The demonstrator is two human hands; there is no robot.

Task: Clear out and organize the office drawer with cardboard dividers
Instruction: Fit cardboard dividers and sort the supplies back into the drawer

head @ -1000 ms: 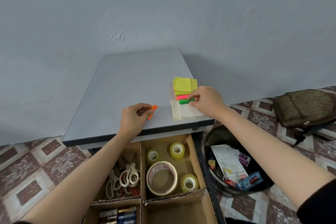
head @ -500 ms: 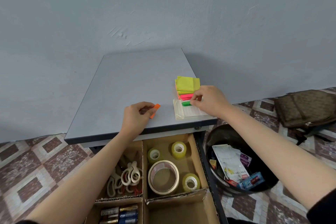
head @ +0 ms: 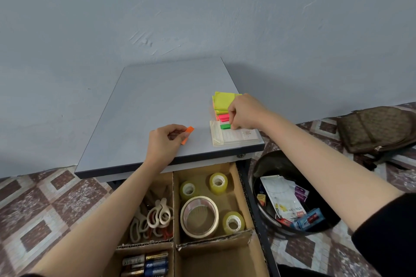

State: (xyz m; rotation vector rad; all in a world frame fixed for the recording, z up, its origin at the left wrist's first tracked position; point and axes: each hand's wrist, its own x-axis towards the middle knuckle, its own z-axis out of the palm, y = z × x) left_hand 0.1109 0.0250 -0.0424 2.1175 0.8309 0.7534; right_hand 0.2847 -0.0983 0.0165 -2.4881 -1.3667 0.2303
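On the grey desk top (head: 162, 96), my left hand (head: 165, 141) pinches a small orange sticky tab (head: 188, 134). My right hand (head: 244, 112) pinches a green sticky tab (head: 224, 126) lying on a white lined notepad (head: 236, 136) at the desk's right front corner. Pink tabs (head: 224, 117) and a stack of yellow sticky notes (head: 221, 101) sit just behind the notepad. Below the desk, the open drawer holds cardboard dividers (head: 173, 189). Its compartments contain tape rolls (head: 199, 216), scissors (head: 155, 218) and batteries (head: 146, 264).
A black waste bin (head: 261, 171) with wrappers and packets stands on the floor right of the drawer. A brown bag (head: 378, 128) lies on the patterned tile floor at far right. A blue-grey wall rises behind the desk.
My right hand shifted slightly over the coloured tabs, and the green tab now lies flatter on the notepad. My left hand still holds the orange tab in the same place.
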